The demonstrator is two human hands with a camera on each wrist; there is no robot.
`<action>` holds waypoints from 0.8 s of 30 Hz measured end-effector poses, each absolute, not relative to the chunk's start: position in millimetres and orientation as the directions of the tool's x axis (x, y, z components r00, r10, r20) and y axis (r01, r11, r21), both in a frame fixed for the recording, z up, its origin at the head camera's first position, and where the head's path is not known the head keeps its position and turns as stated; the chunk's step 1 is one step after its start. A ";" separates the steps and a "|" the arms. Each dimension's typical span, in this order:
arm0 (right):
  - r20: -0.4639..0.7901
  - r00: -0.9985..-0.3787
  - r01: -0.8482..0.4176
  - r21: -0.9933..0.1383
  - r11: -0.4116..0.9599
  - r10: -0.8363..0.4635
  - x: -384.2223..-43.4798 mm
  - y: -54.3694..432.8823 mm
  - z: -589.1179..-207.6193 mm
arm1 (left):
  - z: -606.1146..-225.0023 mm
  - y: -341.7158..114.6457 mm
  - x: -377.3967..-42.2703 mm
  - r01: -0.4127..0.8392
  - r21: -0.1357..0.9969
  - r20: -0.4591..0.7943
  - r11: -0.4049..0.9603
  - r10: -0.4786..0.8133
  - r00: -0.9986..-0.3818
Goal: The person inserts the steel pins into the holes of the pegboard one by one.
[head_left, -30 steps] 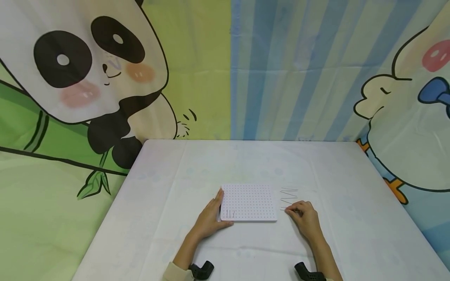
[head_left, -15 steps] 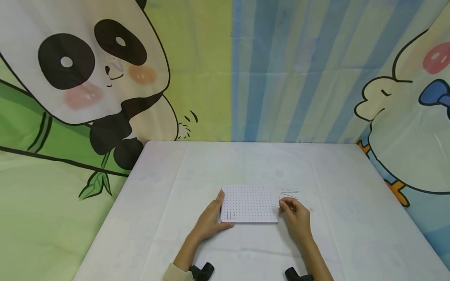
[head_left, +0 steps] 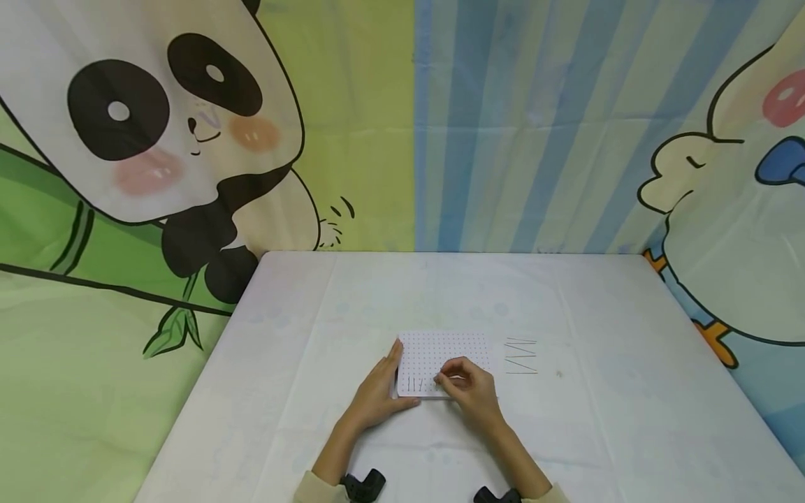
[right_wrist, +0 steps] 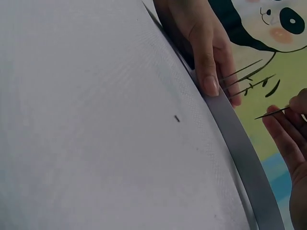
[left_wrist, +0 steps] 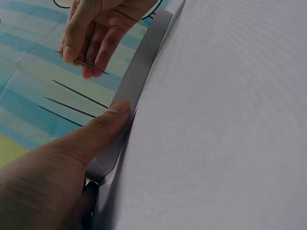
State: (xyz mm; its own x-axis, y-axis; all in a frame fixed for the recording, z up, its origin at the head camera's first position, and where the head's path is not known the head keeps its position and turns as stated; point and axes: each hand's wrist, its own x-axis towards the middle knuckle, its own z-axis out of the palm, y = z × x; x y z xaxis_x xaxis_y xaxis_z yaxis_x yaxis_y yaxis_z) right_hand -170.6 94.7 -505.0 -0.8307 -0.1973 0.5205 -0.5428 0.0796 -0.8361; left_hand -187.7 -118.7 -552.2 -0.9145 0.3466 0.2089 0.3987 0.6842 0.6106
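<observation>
So, the right hand (head_left: 468,391) is now hovering over the front of the white dotted board (head_left: 421,353), pinching a thin pin (left_wrist: 88,65) between thumb and fingertips, when half a second ago it was hanging out by the loose pins (head_left: 520,356). Meanwhile the left hand (head_left: 374,395) is still bracing the board's corner, fingers lying straight along the left side, thumb spread out along the near edge. Looks to me like the work is shifting from picking up to placing: three standing pins (left_wrist: 70,107) are already sticking up near the front left, and the held one is slanting just above the surface, right of them. The loose ones are lying on the table (head_left: 377,279), just right of the board. Further out, the white cover (head_left: 597,405) is showing creases, and a printed backdrop (head_left: 352,140) is hanging behind, with a big panda (head_left: 195,154) on the left.
</observation>
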 end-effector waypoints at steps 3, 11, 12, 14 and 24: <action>0.566 -0.789 -0.596 -0.799 0.075 -0.240 -170.8 89.1 -507.1 | -552.2 -119.0 -187.9 0.405 0.612 0.215 0.679 0.350 -0.912; 0.620 -0.724 -0.666 -0.742 0.074 -0.302 -171.0 81.5 -510.1 | -553.5 -118.7 -188.5 0.411 0.618 0.224 0.671 0.350 -0.909; 0.621 -0.724 -0.669 -0.739 0.083 -0.301 -170.9 81.0 -509.9 | -553.6 -118.7 -188.5 0.411 0.619 0.224 0.670 0.351 -0.909; 0.622 -0.725 -0.672 -0.733 0.106 -0.296 -170.3 80.3 -509.1 | -553.4 -118.5 -188.7 0.412 0.618 0.224 0.669 0.352 -0.909; 0.596 -0.746 -0.649 -0.751 0.123 -0.298 -169.7 78.9 -508.2 | -553.0 -119.4 -188.3 0.404 0.621 0.219 0.672 0.346 -0.912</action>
